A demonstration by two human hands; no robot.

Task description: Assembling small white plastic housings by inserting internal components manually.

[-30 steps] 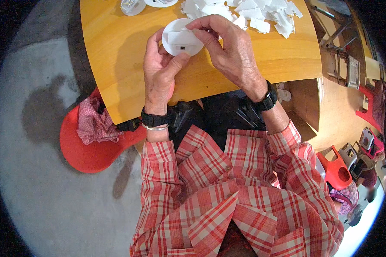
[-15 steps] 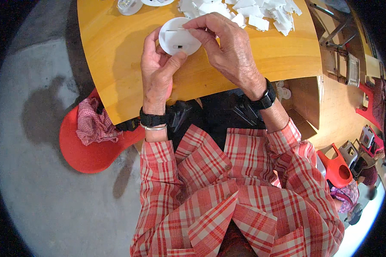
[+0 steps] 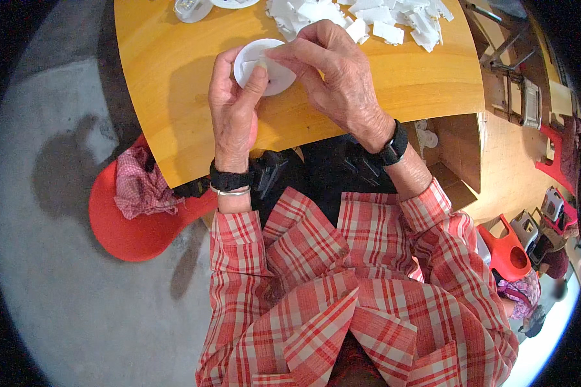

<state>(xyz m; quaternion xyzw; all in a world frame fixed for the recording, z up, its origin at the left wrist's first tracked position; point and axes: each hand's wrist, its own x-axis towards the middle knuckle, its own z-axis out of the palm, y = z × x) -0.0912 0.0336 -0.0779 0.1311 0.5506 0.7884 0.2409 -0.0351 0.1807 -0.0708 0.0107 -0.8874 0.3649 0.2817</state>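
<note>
A round white disc-shaped part (image 3: 272,72) is held over the yellow wooden table (image 3: 174,97). My left hand (image 3: 234,109) grips its lower left rim, thumb pressed on the face. My right hand (image 3: 332,80) pinches the disc's upper right side, fingers curled over it and hiding part of the rim. Both wrists wear black bands; the left also has a thin silver bangle.
A heap of small white pieces (image 3: 361,16) lies at the table's far edge, with a small white dish (image 3: 190,9) to its left. A red stool with a checked cloth (image 3: 139,193) stands to my left. A cardboard box (image 3: 458,155) and red containers (image 3: 507,251) sit to my right.
Both hands with the white disc have shifted slightly left and nearer to me; the left thumb now rests on the disc's face.
</note>
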